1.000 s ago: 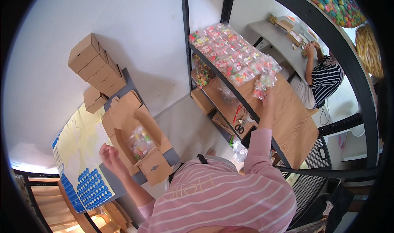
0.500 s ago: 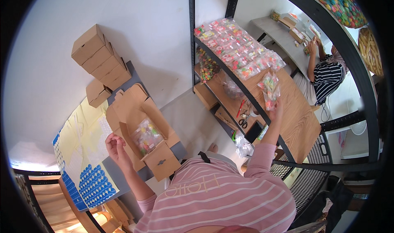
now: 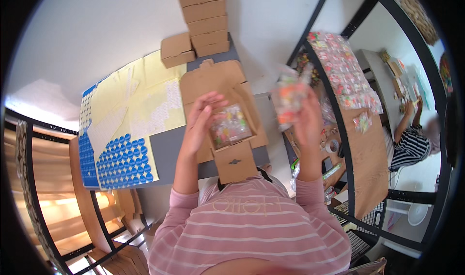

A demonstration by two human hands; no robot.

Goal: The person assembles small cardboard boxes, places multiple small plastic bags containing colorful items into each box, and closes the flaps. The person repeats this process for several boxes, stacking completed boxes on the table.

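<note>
An unfolded-lid brown cardboard box [image 3: 236, 161] stands on the grey table in front of me. Clear packets of colourful candy [image 3: 231, 125] lie inside it. My left hand [image 3: 201, 120] is open at the box's left side, fingers loosely apart and holding nothing. To the right of the box, in mid-air, my right hand [image 3: 309, 122] grips a clear candy packet [image 3: 288, 98]. Motion blurs this packet, so I cannot tell whether it is one or more.
Closed cardboard boxes [image 3: 207, 21] are stacked behind the open one. Blue round-sticker sheets [image 3: 127, 159] and yellowish paper [image 3: 150, 88] cover the table's left. At right, a black-framed shelf [image 3: 334, 100] holds rows of candy packets [image 3: 339, 67]. Beyond it a person in stripes [image 3: 411, 146] works.
My right hand has lifted the candy packet off the shelf and brought it left toward the box. My left hand has shifted over the box's left side. The view has turned left.
</note>
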